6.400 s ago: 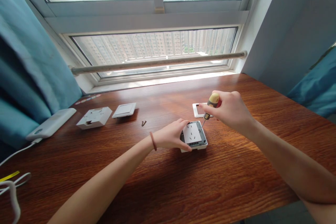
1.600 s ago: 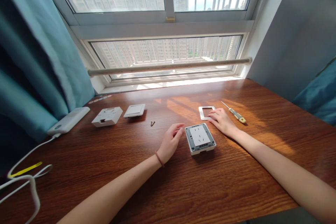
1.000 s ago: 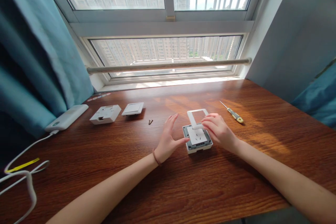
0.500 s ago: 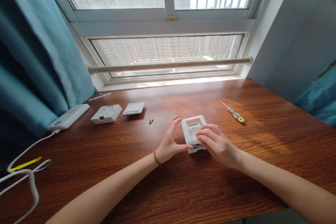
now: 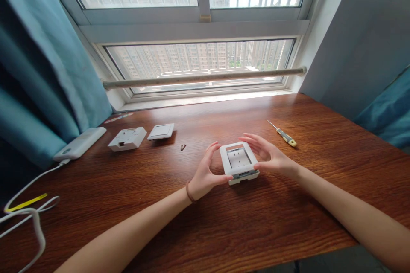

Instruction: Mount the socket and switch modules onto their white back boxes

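On the wooden table lies a white wall socket [image 5: 237,159], its square cover frame tilted slightly on a white box below. Several slots show in its face, and a grey strip shows along the near edge under the frame. My left hand [image 5: 208,170] grips the socket's left side, thumb at the near left corner and fingers along the far left edge. Opposite it, my right hand [image 5: 270,155] holds the right side, its thumb on the near right corner. The far fingers of the right hand are partly behind the frame.
Two screws [image 5: 183,147] lie left of my hands, near a white switch panel [image 5: 161,131] and a white mounting box [image 5: 127,139]. A screwdriver [image 5: 283,135] rests at the right. A white power bank [image 5: 80,143] with a cable [image 5: 38,217] is by the curtain [image 5: 41,51].
My right hand has moved from over the socket's face to its right side, so the slots now show. My left hand keeps its hold. The view has shifted slightly.
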A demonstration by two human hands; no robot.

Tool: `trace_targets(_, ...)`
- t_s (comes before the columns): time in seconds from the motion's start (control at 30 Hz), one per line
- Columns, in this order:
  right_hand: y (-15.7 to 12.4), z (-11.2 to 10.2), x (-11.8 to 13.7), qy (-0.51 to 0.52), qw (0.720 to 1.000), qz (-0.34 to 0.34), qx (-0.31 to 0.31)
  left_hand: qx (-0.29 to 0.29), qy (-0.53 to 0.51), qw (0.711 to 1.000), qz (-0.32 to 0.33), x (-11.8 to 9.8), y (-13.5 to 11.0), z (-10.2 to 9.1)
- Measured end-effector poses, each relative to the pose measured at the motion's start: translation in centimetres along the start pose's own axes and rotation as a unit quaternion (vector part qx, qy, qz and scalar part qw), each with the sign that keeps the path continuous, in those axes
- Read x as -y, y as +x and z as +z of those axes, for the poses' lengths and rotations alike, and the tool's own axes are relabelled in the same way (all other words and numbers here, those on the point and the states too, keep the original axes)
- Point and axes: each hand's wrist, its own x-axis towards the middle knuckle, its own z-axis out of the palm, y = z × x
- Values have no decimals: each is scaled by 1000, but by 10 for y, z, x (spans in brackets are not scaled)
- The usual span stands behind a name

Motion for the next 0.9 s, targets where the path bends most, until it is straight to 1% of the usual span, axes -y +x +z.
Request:
trace_targets(0.07, 1, -6, -5, 52, 998, 16, 15, 3, -13, 1000, -10, 4, 0, 1)
trace_targets(0.13, 2, -10, -9, 70, 997, 28, 18, 8, -16, 1000, -17, 6, 1, 2)
trace_targets(0.2, 2, -13, -11, 76, 997, 34, 7, 15, -10, 999, -28, 3, 2, 2)
trace_targets(0.3, 3, -18, -11, 47, 998, 39, 2, 30, 4, 998, -46, -7, 4, 2)
trace_targets(0.43, 3, -23, -7, -23, 999, 40, 17, 50, 29, 996, -64, -15, 5, 2)
trace_targets(0.63, 1, -24, -8, -60, 997, 42, 37, 72, 47, 995, -43, -12, 4, 3)
trace_targets(0.9, 0, -24, -13, -75, 994, 53, 53, 88, 65, 993, -45, -10, 5, 5)
